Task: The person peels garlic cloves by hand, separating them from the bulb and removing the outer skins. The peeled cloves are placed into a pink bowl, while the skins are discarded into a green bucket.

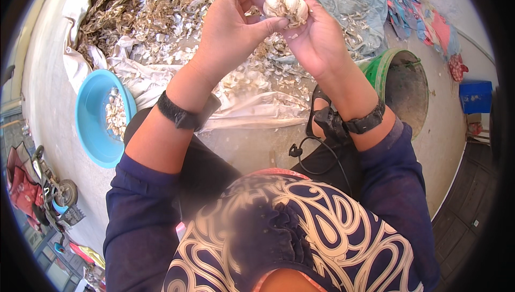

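Note:
A whitish garlic bulb (286,7) with bulging cloves and torn papery skin is held up between both hands, above a floor heap. My left hand (235,24) grips its left side, with the thumb across the lower front. From the right, my right hand (318,36) cradles the bulb against its palm and fingers. Part of the bulb's back is hidden by my fingers. Beneath the hands, loose garlic skins (245,79) lie scattered over a pale cloth sheet (261,111).
A blue plastic basin (90,119) holding garlic cloves (115,113) stands at the left. At the right is a green bucket (376,70). Dried garlic stalks (132,8) are heaped at the upper left. A cable (318,171) loops over my right leg.

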{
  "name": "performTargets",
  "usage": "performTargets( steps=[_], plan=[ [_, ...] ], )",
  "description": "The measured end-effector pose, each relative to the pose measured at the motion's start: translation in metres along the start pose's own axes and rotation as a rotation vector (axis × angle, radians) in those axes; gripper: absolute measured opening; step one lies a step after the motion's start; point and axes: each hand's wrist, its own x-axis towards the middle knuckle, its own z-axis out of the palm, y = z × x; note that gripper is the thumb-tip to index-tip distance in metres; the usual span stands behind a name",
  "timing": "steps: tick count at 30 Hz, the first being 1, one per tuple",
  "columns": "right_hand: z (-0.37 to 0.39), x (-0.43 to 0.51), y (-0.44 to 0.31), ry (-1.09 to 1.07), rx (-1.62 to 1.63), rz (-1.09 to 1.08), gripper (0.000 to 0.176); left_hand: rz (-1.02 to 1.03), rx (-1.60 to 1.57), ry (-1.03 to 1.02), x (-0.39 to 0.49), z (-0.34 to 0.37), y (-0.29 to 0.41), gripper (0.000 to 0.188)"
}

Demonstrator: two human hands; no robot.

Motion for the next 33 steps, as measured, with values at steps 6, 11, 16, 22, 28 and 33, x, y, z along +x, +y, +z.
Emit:
performTargets(
  steps=[6,11,16,22,28,33],
  plan=[
    [0.009,-0.001,-0.006,0.0,-0.188,-0.043,0.034,0.034,-0.013,-0.022,0.002,-0.004,0.001,0.043],
    [0.009,-0.002,-0.006,0.129,-0.228,-0.076,0.035,0.051,-0.03,-0.045,0.001,0.0,-0.005,0.041],
    [0.008,-0.001,-0.007,0.103,-0.168,-0.064,0.035,0.081,-0.02,-0.067,0.004,0.001,-0.002,0.043],
    [0.013,-0.003,-0.009,0.03,-0.172,-0.024,0.037,0.164,0.107,-0.009,0.002,0.004,0.003,0.041],
    [0.019,-0.003,-0.01,-0.098,-0.124,0.0,0.029,0.21,0.195,0.092,0.004,-0.005,0.002,0.038],
    [0.021,-0.003,-0.006,-0.113,-0.208,-0.047,0.027,0.226,0.24,0.082,0.002,-0.008,0.002,0.032]
  ],
)
